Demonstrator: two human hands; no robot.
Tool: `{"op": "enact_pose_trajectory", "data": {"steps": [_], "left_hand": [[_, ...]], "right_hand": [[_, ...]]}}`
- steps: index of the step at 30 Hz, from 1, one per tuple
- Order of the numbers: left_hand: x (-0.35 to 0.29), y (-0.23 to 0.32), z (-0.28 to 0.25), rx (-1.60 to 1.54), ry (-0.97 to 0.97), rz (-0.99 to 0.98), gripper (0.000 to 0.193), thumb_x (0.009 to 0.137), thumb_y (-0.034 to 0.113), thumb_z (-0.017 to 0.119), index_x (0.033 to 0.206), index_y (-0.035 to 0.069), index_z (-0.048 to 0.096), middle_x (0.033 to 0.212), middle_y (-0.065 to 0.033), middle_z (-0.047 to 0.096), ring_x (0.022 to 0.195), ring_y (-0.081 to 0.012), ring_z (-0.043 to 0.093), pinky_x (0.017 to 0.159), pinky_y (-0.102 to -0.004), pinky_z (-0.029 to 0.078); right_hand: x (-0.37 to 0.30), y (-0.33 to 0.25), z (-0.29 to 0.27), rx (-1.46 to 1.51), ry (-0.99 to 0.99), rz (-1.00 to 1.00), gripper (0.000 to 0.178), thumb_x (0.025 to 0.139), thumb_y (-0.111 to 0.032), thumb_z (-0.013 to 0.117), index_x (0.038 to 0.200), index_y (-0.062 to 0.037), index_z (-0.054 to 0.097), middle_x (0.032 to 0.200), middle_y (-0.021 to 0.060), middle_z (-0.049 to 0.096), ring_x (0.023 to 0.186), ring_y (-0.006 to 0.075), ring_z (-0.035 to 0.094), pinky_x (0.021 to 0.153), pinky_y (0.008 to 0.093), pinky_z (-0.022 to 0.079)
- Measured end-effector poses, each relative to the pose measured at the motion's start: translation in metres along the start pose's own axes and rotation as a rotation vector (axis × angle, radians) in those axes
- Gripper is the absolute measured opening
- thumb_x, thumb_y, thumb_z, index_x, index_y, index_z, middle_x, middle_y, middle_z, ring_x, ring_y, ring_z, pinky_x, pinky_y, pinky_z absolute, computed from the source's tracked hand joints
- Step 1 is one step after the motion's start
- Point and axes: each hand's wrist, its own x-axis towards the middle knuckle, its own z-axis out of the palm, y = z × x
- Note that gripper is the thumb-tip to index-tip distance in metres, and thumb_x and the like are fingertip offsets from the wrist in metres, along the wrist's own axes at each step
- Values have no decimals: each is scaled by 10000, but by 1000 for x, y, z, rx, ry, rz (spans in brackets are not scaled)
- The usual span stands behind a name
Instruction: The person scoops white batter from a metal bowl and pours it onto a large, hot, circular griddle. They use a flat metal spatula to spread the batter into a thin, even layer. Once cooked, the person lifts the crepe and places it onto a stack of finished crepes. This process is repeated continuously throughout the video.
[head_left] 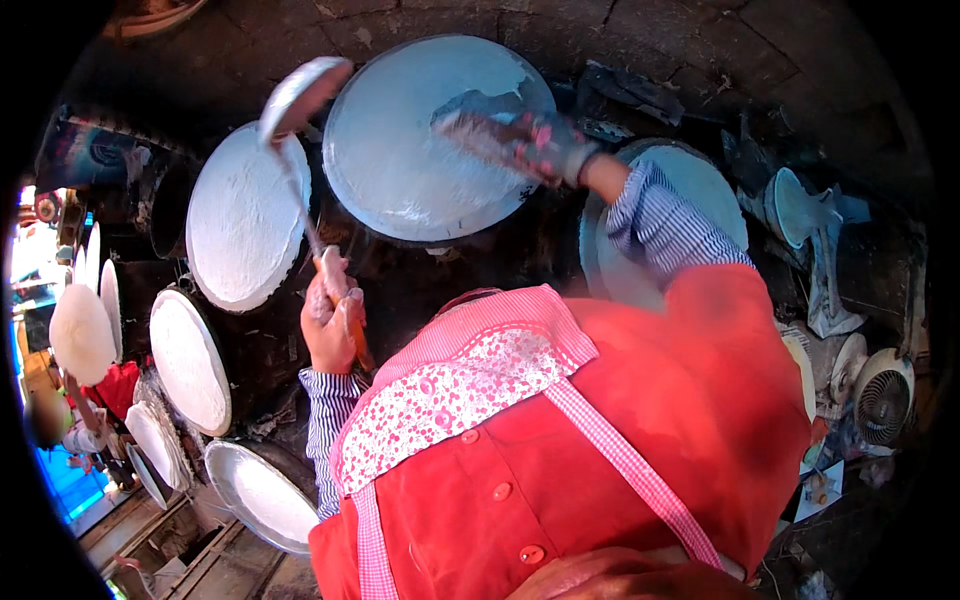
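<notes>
My left hand [335,320] is closed round the orange handle of a metal ladle [292,105]. Its bowl is raised and tilted, just left of a large round griddle [420,100] coated in white batter. Low over the right part of that griddle reaches my right hand [535,150], in a patterned glove. Motion smears its fingers, so whether they hold anything cannot be made out. Beside the hand the white coat has a ragged edge and a greyish patch [485,103]. Another white-coated round griddle [245,220] lies left of it, and one more griddle [700,190] sits partly under my right arm.
More round white-filled pans [190,362] curve down the left side, one a metal-rimmed pan [265,495]. A person [85,435] stands at the far left. A pale bowl [790,207] and a fan [883,397] are at the right. A brick wall [660,40] runs behind.
</notes>
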Motion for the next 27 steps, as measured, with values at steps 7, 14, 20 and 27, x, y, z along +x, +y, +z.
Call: {"op": "enact_pose_trajectory", "data": {"steps": [7, 14, 20, 27], "left_hand": [[-23, 0, 16, -422, 45, -321, 387, 723, 116, 617, 1055, 5, 454, 670, -22, 441, 499, -100, 441, 437, -226, 390], [-39, 8, 19, -463, 257, -250, 386, 715, 89, 580, 1060, 6, 428, 682, -28, 455, 500, -96, 438, 425, -224, 379], [-51, 17, 10, -459, 329, -211, 399, 710, 109, 592, 1058, 5, 426, 691, -25, 454, 505, -90, 436, 422, -221, 380], [-54, 17, -4, -450, 370, -180, 391, 713, 111, 578, 1056, 5, 425, 682, -24, 446, 498, -90, 430, 419, -219, 381]], "right_hand": [[56, 50, -25, 41, -24, 218, 405, 768, -283, 549, 1142, -129, 532, 1089, 146, 554, 991, 295, 543, 843, 364, 433], [46, 38, -22, -171, -192, -77, 419, 772, -279, 555, 1153, -110, 512, 1160, 125, 531, 1055, 283, 515, 880, 361, 412], [129, 64, -52, -118, -101, -61, 412, 778, -261, 578, 1150, -94, 514, 1099, 145, 567, 1020, 289, 540, 842, 383, 437], [165, 30, -62, 170, -85, -181, 462, 732, -297, 644, 1103, -41, 543, 1007, 150, 608, 902, 301, 574, 768, 359, 461]]}}
